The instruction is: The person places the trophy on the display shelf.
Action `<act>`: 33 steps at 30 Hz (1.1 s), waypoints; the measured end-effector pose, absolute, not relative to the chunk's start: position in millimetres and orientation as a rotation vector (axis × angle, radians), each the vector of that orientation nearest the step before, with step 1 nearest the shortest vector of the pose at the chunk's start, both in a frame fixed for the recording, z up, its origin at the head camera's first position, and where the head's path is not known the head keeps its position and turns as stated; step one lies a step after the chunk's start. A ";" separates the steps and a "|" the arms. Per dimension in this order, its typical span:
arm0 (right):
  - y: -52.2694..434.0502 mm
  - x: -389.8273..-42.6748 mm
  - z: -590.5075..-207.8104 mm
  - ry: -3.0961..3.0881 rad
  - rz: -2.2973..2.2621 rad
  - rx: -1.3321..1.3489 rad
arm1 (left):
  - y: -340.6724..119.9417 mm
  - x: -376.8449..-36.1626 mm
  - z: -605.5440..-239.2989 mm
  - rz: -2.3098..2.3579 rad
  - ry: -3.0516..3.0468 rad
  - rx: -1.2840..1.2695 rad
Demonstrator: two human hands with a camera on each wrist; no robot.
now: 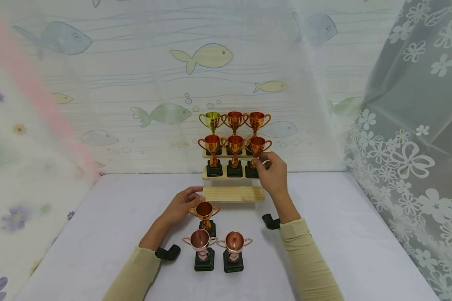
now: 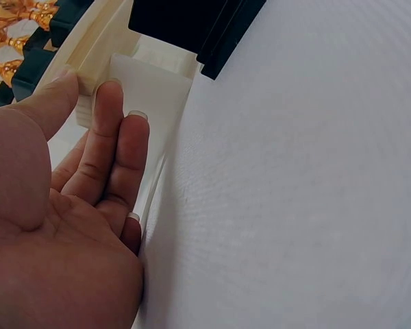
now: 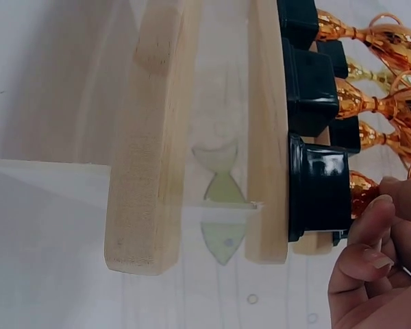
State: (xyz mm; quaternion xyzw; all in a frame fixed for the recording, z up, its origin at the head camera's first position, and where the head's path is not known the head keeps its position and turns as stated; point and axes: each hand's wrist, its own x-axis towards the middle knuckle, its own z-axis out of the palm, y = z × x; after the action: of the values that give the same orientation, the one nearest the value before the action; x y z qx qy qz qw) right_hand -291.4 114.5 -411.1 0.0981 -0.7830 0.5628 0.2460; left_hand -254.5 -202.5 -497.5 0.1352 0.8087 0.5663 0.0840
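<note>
Fingers of the right hand [image 1: 273,173] pinch the stem of the rightmost trophy [image 1: 257,155] on the middle step of the wooden stand [image 1: 233,193]. Left hand [image 1: 181,205], fingers relaxed and straight, touches the lowest step beside a copper trophy [image 1: 205,215]; two more trophies [image 1: 216,250] stand nearer on the tabletop [image 1: 98,234].

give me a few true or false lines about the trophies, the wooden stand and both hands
1. Six trophies stand on the wooden stand. True.
2. The right hand rests flat on the table. False: it pinches the middle step's rightmost trophy.
3. Three trophies stand on the table in front of the stand. True.
4. The stand's lowest step is full. False: it holds nothing.
5. The left hand lifts a trophy high. False: it is open by the stand's lowest step.
</note>
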 end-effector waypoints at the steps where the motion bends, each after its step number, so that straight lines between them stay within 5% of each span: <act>1: 114.2 -291.8 -411.1 -2.137 1.535 0.269 | -202.7 -254.5 -497.6 1.688 2.414 0.400; 33: 118.4 -279.6 -425.3 -2.085 1.509 0.346 | -204.7 -259.2 -502.3 1.697 2.418 0.436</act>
State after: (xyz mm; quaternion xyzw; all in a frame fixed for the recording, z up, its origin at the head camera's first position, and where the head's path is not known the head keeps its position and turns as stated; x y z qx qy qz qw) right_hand -279.6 118.4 -425.3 0.1282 -0.7734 0.5596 0.2688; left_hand -259.2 -204.7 -502.3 0.1457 0.8074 0.5664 0.0776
